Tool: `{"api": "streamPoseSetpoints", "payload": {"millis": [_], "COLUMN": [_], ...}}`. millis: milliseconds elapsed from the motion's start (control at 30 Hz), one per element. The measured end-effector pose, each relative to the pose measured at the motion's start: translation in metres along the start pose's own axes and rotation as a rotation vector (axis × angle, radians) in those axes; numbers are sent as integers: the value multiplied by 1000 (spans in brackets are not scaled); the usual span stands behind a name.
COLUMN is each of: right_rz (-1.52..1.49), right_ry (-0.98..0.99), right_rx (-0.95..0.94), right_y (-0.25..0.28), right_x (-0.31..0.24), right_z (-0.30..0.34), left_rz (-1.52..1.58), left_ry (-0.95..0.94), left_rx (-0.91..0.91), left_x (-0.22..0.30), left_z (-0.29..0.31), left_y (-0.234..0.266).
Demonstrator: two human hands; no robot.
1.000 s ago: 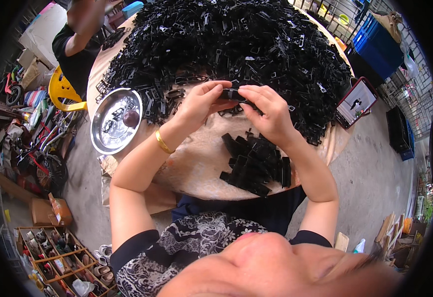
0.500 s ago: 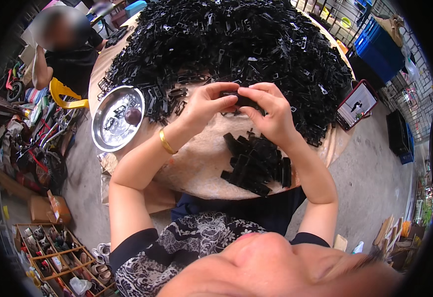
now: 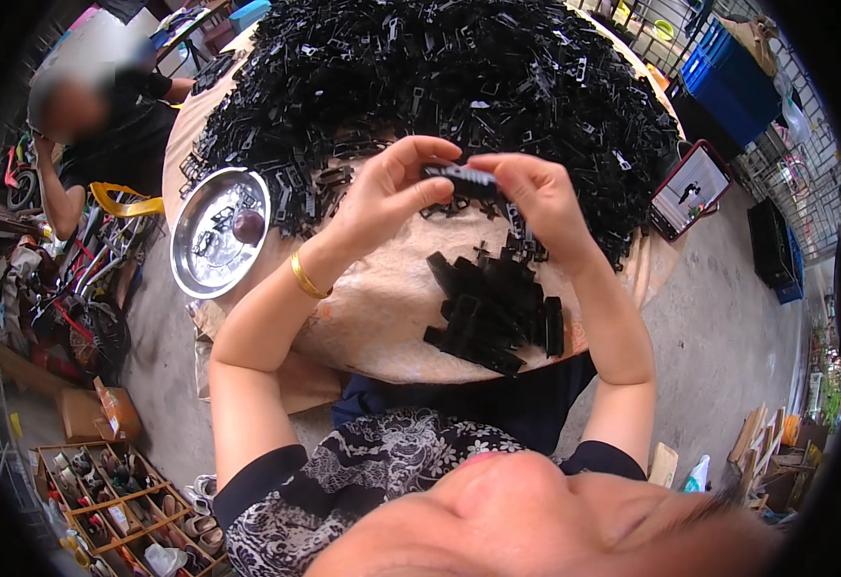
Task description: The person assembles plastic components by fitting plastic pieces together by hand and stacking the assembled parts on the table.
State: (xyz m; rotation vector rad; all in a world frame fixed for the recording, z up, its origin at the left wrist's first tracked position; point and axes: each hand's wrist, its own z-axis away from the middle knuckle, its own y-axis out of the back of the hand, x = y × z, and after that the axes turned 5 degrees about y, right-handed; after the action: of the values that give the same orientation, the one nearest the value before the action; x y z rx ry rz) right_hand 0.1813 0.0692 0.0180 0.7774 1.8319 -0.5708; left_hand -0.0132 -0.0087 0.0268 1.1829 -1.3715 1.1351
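Note:
Between my two hands, over the near side of the round table (image 3: 372,327), a small black plastic part (image 3: 468,180) is held level. My left hand (image 3: 393,190) pinches its left end between thumb and fingers. The fingers of my right hand (image 3: 539,195) close on its right end. Beyond my hands rises a large heap of black plastic parts (image 3: 420,77), many with rectangular openings. Nearer to me, below my right hand, lies a smaller pile of black parts (image 3: 497,308).
A shiny metal bowl (image 3: 185,255) at the table's left holds a dark round object and a few black parts. A phone (image 3: 694,189) leans at the right edge. Another person (image 3: 112,125) sits at the far left. Blue crates (image 3: 728,82) stand far right.
My hands have turned the black part, and a lighter face of it now shows. The right hand's fingers have shifted along its end. The view has shifted slightly.

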Motion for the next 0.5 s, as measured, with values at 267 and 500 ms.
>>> {"api": "streamPoseSetpoints", "payload": {"millis": [267,500], "right_rz": [954,1538], "right_ry": [244,240], "right_rx": [167,-91], "right_y": [11,-6], "right_x": [0,7], "right_z": [-1,13], "left_rz": [-547,-524], "left_ry": [-160,-250], "left_rx": [-548,-663], "left_x": [11,-6], "left_z": [14,9], "left_y": [-26,-19]}}
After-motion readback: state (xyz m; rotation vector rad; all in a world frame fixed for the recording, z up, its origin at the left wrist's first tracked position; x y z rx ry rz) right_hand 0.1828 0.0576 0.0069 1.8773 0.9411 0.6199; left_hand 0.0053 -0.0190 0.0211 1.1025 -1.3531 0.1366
